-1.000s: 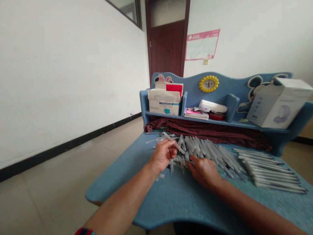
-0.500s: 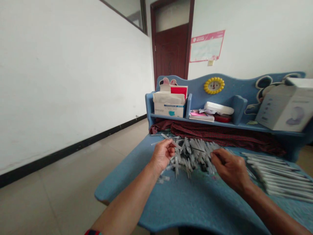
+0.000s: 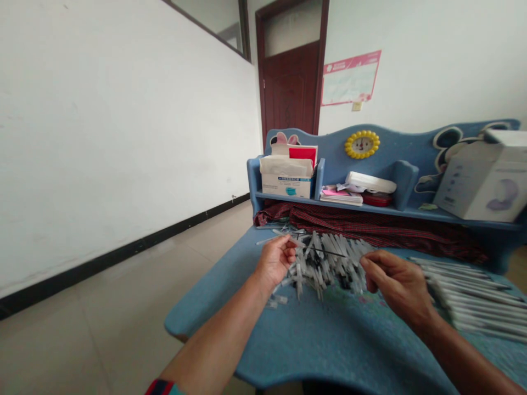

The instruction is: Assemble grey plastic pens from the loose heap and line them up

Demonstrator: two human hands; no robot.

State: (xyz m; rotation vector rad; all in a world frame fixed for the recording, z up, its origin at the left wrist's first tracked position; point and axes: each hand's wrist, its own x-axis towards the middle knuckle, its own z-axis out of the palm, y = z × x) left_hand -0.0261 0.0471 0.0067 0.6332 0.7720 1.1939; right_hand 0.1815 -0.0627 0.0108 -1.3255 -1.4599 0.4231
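Observation:
My left hand is closed on a thin grey pen barrel at the left edge of a loose heap of grey pen parts on the blue desk. A thin dark refill stretches from the left hand across the heap toward my right hand, whose fingers are pinched together at its right end. A row of finished grey pens lies side by side to the right of the right hand.
The desk's blue shelf holds a white box of masks, papers and a red tin. A large white carton stands at the right, red checked cloth under the shelf. A brown door is behind; tiled floor left.
My right hand moved from the middle of the heap to its right side and lifted slightly. A thin dark refill now spans between the hands. The left hand stayed in place.

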